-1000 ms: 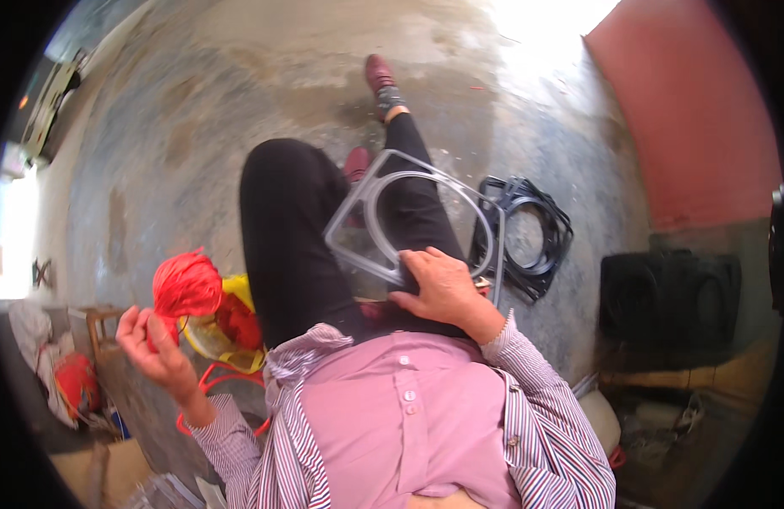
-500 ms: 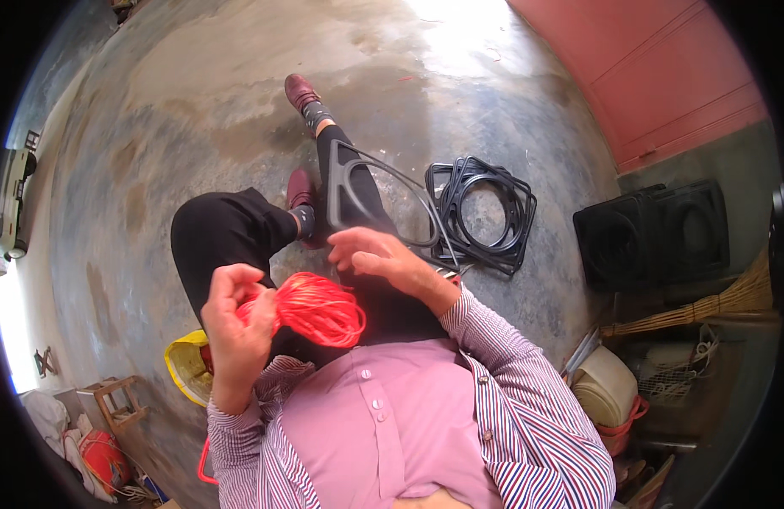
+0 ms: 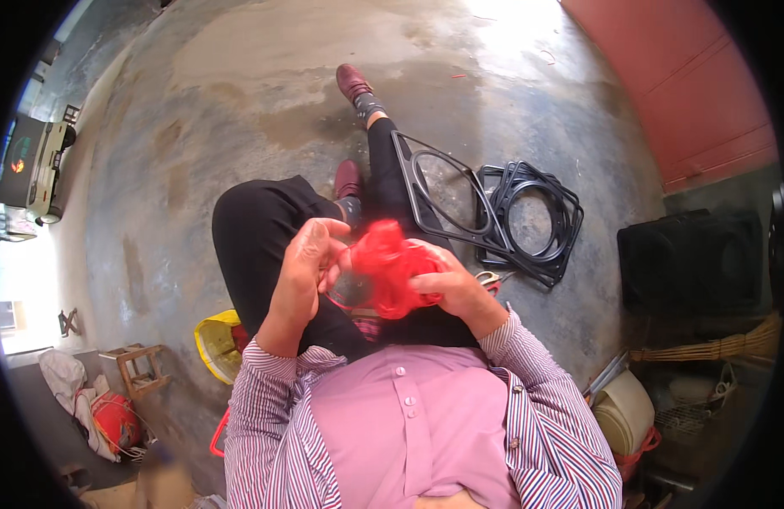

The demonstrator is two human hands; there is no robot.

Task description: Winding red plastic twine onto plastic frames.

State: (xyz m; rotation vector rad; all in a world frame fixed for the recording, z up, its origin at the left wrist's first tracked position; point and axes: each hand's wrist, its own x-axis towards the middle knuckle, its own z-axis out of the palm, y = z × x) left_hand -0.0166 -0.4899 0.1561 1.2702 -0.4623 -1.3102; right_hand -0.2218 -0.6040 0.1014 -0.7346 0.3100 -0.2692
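The looped bundle of thin, red plastic-looking cord [image 3: 390,270] is between the hands, over the black trousers [image 3: 258,233]. The right hand [image 3: 451,284] grips its 3 o'clock side; the left hand [image 3: 307,263] has bent fingers at its 9 o'clock edge, though blur hides whether they pinch it. To handle it well, I'd hold the coils snugly without crushing them, free one strand at a time and pull gently, slackening at any snag. From the bundle, a dark, squarish frame with a round opening [image 3: 407,178] lies at 1 o'clock, partly over the leg, its corners liable to catch loose loops.
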